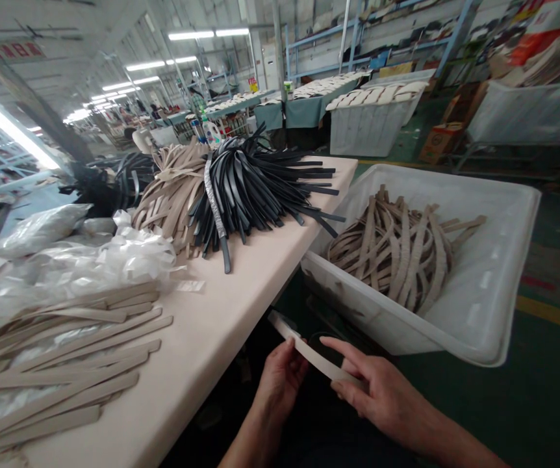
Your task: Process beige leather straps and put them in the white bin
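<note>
Both my hands hold one beige strap (304, 348) low in front of me, below the table edge. My left hand (280, 380) pinches it near its middle. My right hand (375, 390) grips its nearer end, forefinger stretched along it. To the right stands a white plastic bin (499, 260) with a heap of beige straps (397, 247) inside. On the table (221, 325) at my left lie several flat beige straps (60, 377).
Further along the table lie a bundle of black straps (255, 188), a tan bundle (173, 192) and crumpled clear plastic bags (89, 257). More tables, a white crate (368, 120) and blue racks stand behind. Green floor with a yellow line runs at right.
</note>
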The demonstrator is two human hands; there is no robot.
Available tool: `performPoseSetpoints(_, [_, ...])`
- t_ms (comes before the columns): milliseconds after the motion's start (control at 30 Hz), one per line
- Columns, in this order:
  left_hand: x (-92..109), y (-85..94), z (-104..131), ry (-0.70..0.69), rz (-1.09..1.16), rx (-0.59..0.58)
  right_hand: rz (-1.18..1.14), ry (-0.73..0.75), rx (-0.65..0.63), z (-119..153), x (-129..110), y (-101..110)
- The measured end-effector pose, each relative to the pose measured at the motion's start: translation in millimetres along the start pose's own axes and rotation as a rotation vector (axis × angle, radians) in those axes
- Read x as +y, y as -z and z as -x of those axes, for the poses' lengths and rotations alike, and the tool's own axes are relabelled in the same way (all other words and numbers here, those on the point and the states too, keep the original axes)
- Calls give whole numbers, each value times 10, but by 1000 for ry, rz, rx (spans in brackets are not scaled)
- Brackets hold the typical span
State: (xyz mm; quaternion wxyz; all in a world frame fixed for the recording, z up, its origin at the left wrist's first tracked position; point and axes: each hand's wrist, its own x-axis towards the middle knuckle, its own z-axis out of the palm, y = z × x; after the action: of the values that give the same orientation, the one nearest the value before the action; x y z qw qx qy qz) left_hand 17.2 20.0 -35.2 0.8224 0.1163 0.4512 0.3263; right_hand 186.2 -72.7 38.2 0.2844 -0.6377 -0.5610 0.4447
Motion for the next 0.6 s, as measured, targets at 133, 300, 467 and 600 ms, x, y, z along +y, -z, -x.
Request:
performPoseSetpoints(133, [48,-26,5,51,32,54,88,-47,6,169,-77,172])
performPoseSetpoints(300, [-99,-124,56,72,22,-75,292,-21,130,-309,-85,-132])
performPoseSetpoints(467, [-55,-82,-53,45,5,-54,277,6,119,-403,-84,-74])
performPoseSetpoints(600, [20,-46,-140,66,7,14,281,-46,105,-50,-173,253])
